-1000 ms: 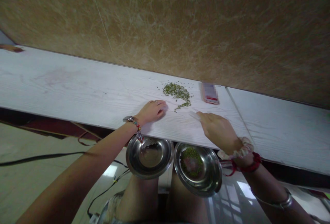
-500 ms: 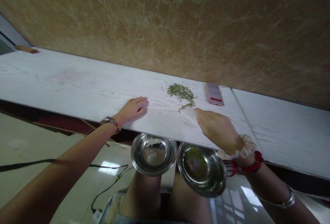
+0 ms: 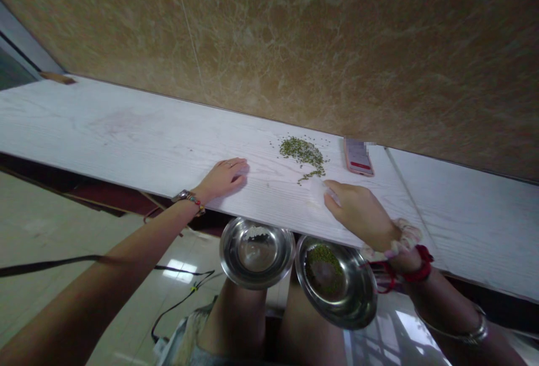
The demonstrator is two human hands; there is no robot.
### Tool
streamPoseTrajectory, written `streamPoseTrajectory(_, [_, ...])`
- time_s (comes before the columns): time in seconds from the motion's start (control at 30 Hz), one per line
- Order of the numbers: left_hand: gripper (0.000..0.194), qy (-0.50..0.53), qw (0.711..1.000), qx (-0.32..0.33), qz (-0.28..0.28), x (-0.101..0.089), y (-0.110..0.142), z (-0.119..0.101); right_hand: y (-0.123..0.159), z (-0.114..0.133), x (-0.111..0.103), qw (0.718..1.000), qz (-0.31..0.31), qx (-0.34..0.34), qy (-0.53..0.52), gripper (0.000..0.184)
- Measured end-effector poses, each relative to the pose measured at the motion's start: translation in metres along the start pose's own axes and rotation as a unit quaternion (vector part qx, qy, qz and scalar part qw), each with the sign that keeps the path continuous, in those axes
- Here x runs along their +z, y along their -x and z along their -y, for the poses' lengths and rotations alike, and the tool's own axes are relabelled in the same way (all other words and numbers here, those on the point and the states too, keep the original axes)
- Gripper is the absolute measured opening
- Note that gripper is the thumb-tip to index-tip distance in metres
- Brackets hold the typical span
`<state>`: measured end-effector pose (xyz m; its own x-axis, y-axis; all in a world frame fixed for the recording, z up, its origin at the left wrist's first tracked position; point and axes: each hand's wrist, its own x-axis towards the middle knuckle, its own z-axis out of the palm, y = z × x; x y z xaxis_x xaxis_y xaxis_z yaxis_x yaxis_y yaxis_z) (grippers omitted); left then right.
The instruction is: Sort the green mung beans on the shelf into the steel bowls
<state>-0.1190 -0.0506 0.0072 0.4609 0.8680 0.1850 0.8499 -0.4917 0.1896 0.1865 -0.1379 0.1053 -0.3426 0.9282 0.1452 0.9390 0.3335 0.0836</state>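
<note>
My left hand (image 3: 224, 178) lies flat on the white tabletop (image 3: 177, 155), fingers stretched out and holding nothing. My right hand (image 3: 357, 209) pinches a thin, whitish, see-through piece (image 3: 319, 191) whose kind I cannot make out. That piece is against the tabletop, just below a spread of small green beans (image 3: 302, 151). A thin trail of beans curves down close to it. Below the table edge, a steel bowl (image 3: 364, 307) holding more green beans tilts over my lap. Beside it, another steel bowl (image 3: 227, 256) has some small white grains in it.
A phone (image 3: 357, 157) with a pink case lies right of the beans, near the marbled wall (image 3: 269, 46). A table seam (image 3: 404, 183) runs beyond it. Cables (image 3: 181, 300) hang at the lower left above the tiled floor (image 3: 37, 220).
The view has shifted slightly, so most things appear farther right. More of the whitish piece shows at my right fingertips. My left hand stays flat on the table.
</note>
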Motion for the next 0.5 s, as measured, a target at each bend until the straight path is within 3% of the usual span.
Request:
streamPoseTrajectory(0.27, [0.043,0.000,1.000,0.008,-0.019,0.004,0.000,0.002,-0.017,0.028,0.000,0.996,-0.006,-0.043,-0.078,0.023])
streamPoseTrajectory(0.5, [0.041,0.006,1.000,0.002,-0.014,0.004,-0.005,0.009,-0.029,0.042,-0.015,0.996,0.044,-0.043,-0.071,0.024])
